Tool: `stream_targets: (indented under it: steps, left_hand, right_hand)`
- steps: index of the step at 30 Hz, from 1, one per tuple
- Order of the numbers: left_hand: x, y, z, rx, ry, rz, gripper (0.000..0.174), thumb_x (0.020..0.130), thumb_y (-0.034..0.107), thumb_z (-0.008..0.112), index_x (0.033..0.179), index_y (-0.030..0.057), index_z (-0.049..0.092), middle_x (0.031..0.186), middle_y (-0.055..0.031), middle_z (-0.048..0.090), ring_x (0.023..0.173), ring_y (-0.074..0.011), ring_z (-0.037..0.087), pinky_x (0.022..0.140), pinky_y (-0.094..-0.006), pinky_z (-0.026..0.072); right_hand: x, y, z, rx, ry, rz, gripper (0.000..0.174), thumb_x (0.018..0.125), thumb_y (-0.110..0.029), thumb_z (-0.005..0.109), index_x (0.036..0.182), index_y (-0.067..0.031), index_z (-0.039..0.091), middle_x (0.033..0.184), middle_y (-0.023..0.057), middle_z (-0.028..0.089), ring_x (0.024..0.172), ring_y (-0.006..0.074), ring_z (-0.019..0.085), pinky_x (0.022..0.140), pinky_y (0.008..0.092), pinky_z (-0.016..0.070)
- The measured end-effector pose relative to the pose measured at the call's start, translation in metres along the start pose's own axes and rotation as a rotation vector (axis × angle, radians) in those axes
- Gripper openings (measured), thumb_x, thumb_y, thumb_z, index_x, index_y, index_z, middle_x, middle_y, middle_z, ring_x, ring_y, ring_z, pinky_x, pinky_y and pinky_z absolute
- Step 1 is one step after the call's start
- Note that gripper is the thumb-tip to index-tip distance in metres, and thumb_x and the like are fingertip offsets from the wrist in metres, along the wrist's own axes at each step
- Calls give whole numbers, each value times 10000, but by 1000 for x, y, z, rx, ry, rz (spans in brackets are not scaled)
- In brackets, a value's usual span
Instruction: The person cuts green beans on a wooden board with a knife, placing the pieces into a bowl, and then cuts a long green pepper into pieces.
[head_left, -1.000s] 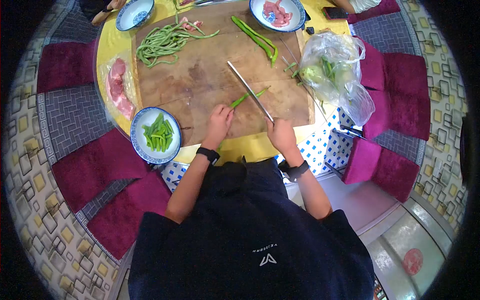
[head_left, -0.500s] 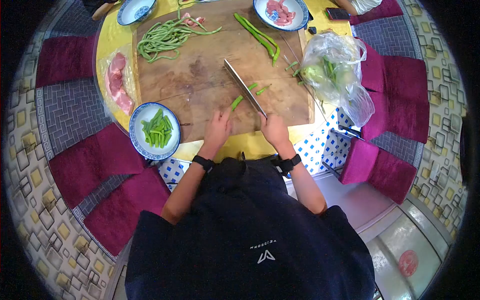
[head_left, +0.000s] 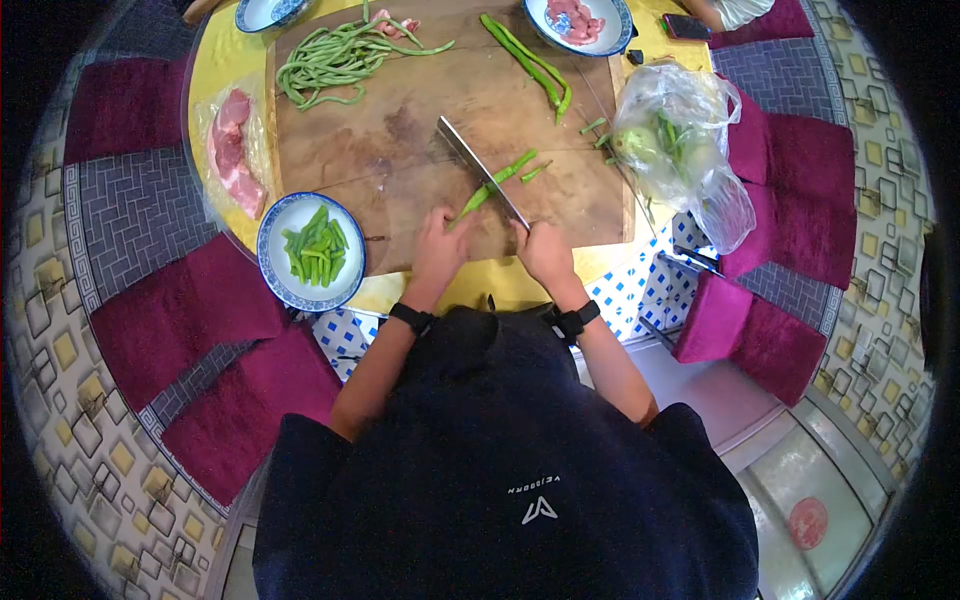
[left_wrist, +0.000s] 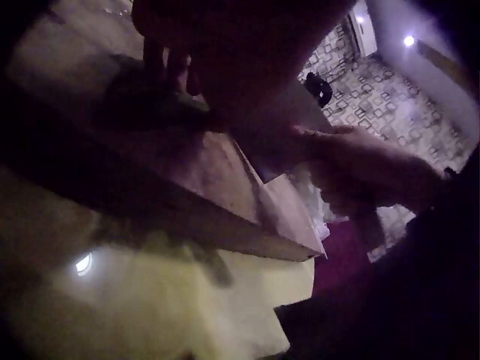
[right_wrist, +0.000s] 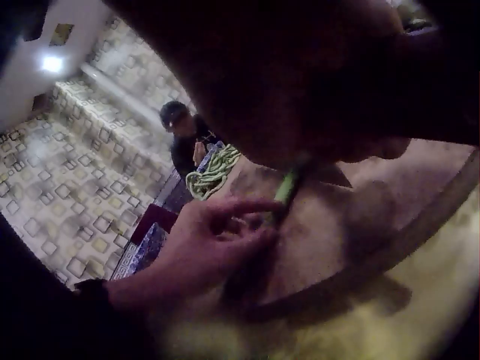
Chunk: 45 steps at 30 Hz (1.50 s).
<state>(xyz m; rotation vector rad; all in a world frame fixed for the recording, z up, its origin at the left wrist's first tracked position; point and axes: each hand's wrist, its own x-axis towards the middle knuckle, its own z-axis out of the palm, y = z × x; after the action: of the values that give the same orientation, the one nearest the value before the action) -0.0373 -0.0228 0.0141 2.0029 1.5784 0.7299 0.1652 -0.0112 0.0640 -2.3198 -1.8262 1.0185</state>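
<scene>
My left hand (head_left: pixel 440 250) pinches the near end of a long green pepper (head_left: pixel 474 203) on the wooden cutting board (head_left: pixel 350 190). In the right wrist view that left hand (right_wrist: pixel 206 247) shows thumb and fingers on the pepper (right_wrist: pixel 286 187). My right hand (head_left: pixel 547 256) grips the handle of a kitchen knife (head_left: pixel 465 152), its broad blade slanting up and left across the pepper. Past the blade lies more green pepper (head_left: pixel 517 164), with a small stem piece (head_left: pixel 537 172) beside it. The left wrist view is dark, with the right hand (left_wrist: pixel 367 169) dim at right.
A blue-rimmed bowl (head_left: pixel 270 270) of cut green pieces stands at left, below wrapped raw meat (head_left: pixel 232 150). Long beans (head_left: pixel 330 65) and whole green peppers (head_left: pixel 530 65) lie farther back. A meat bowl (head_left: pixel 625 38) and plastic bag of vegetables (head_left: pixel 670 140) are at right.
The pepper was in one length under the blade; a small stem piece now lies apart. The knife and right hand have shifted slightly left, while the left hand stays near the pepper's end.
</scene>
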Motion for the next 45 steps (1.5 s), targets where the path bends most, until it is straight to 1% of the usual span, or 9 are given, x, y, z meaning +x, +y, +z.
stream_targets:
  steps: [2,12,17,20,23,26,29,38,45]
  left_hand:
    - [-13,-2,-9,39,-106,-68,183,853,99,683,1026,56,728,947,-125,626,932,-340,620,779,-438,533]
    - [-3,-23,7,-109,52,-1,146,861,47,728,1005,29,735,1046,-113,647,954,-315,642,817,-404,552]
    - [-10,-28,3,-42,70,65,186,856,25,721,1042,28,729,1053,-122,641,966,-323,644,817,-409,549]
    - [-19,-22,-2,-160,132,-83,245,863,31,718,1107,35,705,1061,-136,642,979,-339,644,838,-416,544]
    - [-34,-26,-31,68,-144,-300,285,877,48,716,1160,40,679,1121,-143,648,1026,-349,645,869,-415,538]
    - [-41,-42,-25,-56,-9,-115,214,886,80,730,1090,27,692,1109,-154,660,1001,-336,660,861,-400,543]
    - [-28,-43,-12,-110,73,-68,157,885,100,745,1017,22,711,1076,-145,678,948,-319,678,831,-394,552]
    - [-17,-35,-13,-176,178,-51,107,873,73,755,950,6,722,959,-133,713,882,-310,699,776,-376,570]
    - [-20,-42,-4,-183,167,-78,123,887,64,743,999,17,724,1041,-137,717,926,-314,704,809,-378,575]
  right_hand:
    - [-3,0,-4,0,13,-9,525,1004,-407,582,800,59,710,755,339,645,763,516,665,689,574,543]
    - [-27,-17,-2,28,102,-181,484,990,-321,636,713,74,670,673,322,605,658,509,625,631,551,518]
    - [-17,-8,20,-3,64,-88,489,982,-339,643,705,62,682,662,327,611,659,520,633,625,566,523]
    - [-16,-5,20,-22,99,-120,492,979,-343,646,704,64,681,674,327,616,668,519,637,623,564,525]
    - [-20,-5,20,-32,91,-140,483,983,-369,620,741,43,693,707,315,641,688,501,653,660,558,541]
    - [-28,-15,5,9,77,-121,473,985,-349,623,746,53,690,710,318,631,699,501,649,662,555,533]
    - [-35,-31,-6,39,69,-123,458,987,-333,624,761,60,691,708,323,622,708,504,645,666,555,528]
    - [-34,-46,19,-26,12,-121,461,993,-339,620,775,63,685,707,324,619,707,506,645,649,568,516]
    - [-29,-40,6,12,16,-67,460,990,-336,612,735,39,691,719,320,643,724,501,663,670,568,543]
